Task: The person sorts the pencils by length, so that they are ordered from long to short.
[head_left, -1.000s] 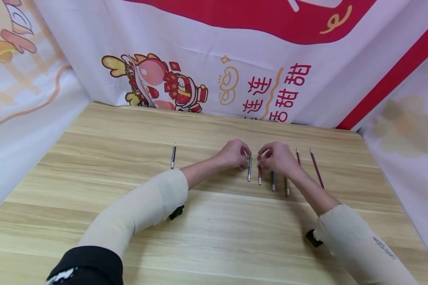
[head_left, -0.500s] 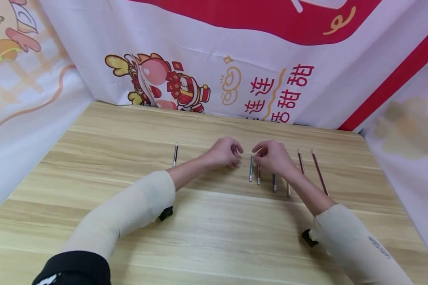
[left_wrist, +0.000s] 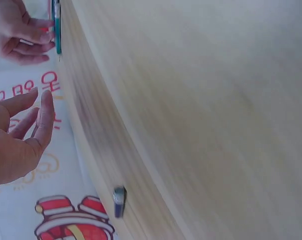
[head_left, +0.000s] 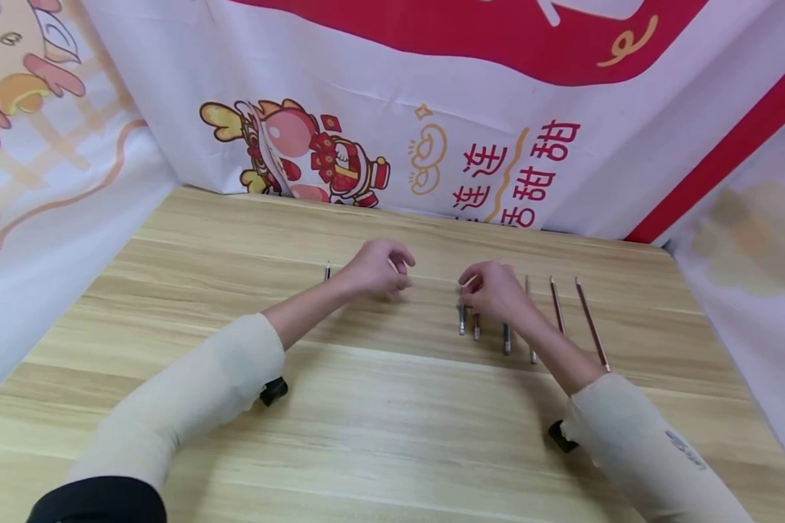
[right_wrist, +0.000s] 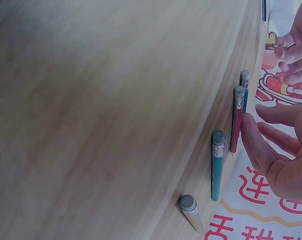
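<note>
My left hand (head_left: 380, 267) is over the table with loosely bent fingers and nothing between them; a gap shows between thumb and fingers in the left wrist view. Behind its forearm, only the tip of a dark blue pencil (head_left: 327, 272) shows. My right hand (head_left: 493, 292) is low over the upper ends of a green pencil (head_left: 461, 321) and a red pencil (head_left: 476, 328), lying close side by side. In the right wrist view the thumb (right_wrist: 252, 137) is next to the red pencil, apart from the index finger. Beneath the hand, a teal pencil (right_wrist: 217, 170) is partly hidden.
Farther right lie a tan pencil (head_left: 532, 356), partly covered by the arm, and two reddish-brown pencils, one inner (head_left: 558, 305) and one outer (head_left: 591, 323). The wooden table (head_left: 392, 436) meets a printed cloth (head_left: 366, 87) at its back edge.
My left hand has drawn away leftward from the green pencil toward the dark blue one. My right hand has shifted slightly left, and the red pencil now lies closer to the green one.
</note>
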`<control>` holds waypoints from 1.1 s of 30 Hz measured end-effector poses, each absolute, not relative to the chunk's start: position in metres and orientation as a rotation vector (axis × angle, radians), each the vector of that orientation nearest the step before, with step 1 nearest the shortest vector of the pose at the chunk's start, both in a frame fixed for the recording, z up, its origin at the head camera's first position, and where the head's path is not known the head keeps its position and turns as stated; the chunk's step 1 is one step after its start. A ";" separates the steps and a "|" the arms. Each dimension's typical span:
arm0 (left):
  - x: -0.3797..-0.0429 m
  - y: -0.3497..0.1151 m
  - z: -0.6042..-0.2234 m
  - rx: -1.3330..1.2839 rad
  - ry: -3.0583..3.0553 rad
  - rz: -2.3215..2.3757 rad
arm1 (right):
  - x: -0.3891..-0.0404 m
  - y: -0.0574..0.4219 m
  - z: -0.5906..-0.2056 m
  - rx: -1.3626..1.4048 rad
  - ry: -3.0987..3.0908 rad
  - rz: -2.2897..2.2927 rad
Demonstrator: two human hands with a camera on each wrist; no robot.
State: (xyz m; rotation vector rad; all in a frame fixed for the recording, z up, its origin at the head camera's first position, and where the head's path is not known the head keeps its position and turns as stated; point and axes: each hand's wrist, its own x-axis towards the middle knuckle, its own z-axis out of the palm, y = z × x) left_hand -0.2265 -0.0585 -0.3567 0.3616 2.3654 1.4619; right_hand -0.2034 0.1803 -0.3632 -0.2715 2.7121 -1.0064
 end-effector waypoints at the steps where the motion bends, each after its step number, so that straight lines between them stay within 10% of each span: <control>1: -0.227 -0.062 -0.356 0.352 2.371 1.460 | -0.204 0.180 -0.363 -0.271 2.711 -0.999; 33: -0.238 -0.151 -0.352 0.216 2.591 1.316 | -0.203 0.169 -0.362 -0.241 2.653 -0.943</control>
